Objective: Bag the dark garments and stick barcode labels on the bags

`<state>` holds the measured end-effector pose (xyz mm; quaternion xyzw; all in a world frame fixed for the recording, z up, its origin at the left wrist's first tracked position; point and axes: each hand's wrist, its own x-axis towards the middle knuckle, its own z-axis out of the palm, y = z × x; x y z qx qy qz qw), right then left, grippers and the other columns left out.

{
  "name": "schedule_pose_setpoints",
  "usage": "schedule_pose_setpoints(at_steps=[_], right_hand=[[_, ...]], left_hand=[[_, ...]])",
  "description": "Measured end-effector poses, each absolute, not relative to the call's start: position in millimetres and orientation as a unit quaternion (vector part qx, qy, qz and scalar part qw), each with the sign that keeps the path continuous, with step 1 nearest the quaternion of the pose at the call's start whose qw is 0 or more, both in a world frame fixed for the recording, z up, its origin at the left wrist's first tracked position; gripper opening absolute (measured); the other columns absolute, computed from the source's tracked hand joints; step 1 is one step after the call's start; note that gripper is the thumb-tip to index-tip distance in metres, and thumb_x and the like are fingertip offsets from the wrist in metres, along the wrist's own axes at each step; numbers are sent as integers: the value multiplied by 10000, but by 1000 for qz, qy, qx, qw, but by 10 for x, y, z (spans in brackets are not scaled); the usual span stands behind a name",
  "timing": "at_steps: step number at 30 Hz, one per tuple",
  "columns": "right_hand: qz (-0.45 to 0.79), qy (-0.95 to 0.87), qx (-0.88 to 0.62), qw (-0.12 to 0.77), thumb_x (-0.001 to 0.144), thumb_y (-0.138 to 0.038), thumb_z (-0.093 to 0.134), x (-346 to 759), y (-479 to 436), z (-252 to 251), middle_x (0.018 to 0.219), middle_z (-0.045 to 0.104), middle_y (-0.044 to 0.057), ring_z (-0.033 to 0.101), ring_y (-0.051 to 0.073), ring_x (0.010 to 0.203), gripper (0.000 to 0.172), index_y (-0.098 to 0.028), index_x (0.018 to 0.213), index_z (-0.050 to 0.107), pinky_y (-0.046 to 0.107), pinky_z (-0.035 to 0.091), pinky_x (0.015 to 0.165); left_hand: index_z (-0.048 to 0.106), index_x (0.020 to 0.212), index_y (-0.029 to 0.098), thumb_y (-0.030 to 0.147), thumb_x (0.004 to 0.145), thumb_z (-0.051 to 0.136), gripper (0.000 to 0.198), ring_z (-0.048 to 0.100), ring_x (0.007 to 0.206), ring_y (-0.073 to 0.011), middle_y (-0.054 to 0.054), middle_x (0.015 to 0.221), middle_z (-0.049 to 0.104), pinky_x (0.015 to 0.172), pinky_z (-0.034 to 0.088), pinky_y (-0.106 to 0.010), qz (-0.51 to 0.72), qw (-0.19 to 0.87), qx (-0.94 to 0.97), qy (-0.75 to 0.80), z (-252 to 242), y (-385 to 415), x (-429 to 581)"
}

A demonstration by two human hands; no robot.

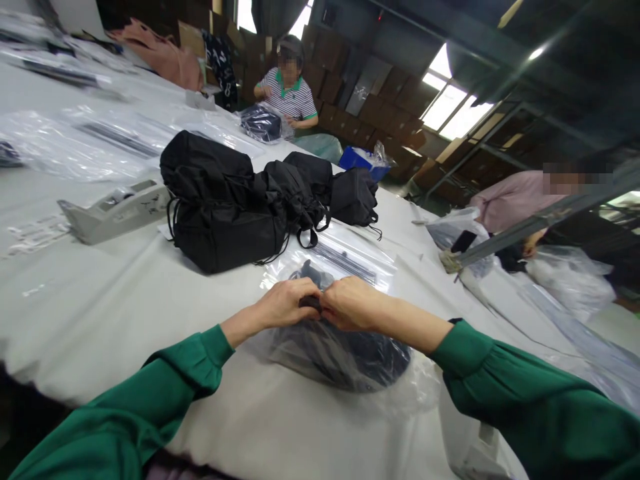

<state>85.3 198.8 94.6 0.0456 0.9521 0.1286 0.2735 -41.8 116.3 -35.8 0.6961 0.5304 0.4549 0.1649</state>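
A dark item in a clear plastic bag (345, 357) lies on the white-covered table (210, 393) in front of me. Above it my left hand (290, 303) is closed on a small dark piece, at the upper side of the bag. My right hand (350, 303) meets it there, fingers curled; what it grips is hidden. Flat clear bags (345, 260) lie just beyond my hands. Several black drawstring bags (225, 227) are piled behind and to the left, with cords hanging from them.
A grey tape dispenser (115, 210) stands left of the black bags, another grey holder (470, 433) at the lower right. Plastic bags spread over the far left. Two people work across the table, behind a slanting metal bar (530, 227). A blue box (363, 160) is farther back.
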Motion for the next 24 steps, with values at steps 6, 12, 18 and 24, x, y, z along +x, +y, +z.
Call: schedule_pose_setpoints(at_steps=[6,12,18,24], right_hand=[[82,954,-5,287,861,-127,561,882,2126,1034,787,716,99,672,212,744,151,-152,823,704,260,404,629],[-12,972,15,233,847,-114,619,928,2297,1070,688,675,34,603,149,628,159,-150,988,683,228,342,555],[-146,968,53,197,791,-148,711,880,2559,888,644,646,-18,552,104,570,87,-159,876,693,192,335,534],[-100,983,124,92,951,-253,520,1182,2754,679,679,697,48,606,140,597,259,-143,818,712,231,407,599]], left_hand=[[660,950,199,243,802,740,174,615,851,-173,-11,904,647,742,445,-251,457,183,702,515,-412,1220,-438],[679,886,189,285,810,743,138,616,818,-168,-14,885,647,717,442,-251,461,195,700,510,-395,1269,-441],[682,889,199,282,801,751,139,612,790,-160,-9,874,651,696,436,-251,465,202,697,507,-408,1260,-440],[673,916,193,206,777,756,163,624,840,-170,-24,921,674,740,463,-261,491,229,664,515,-426,1197,-416]])
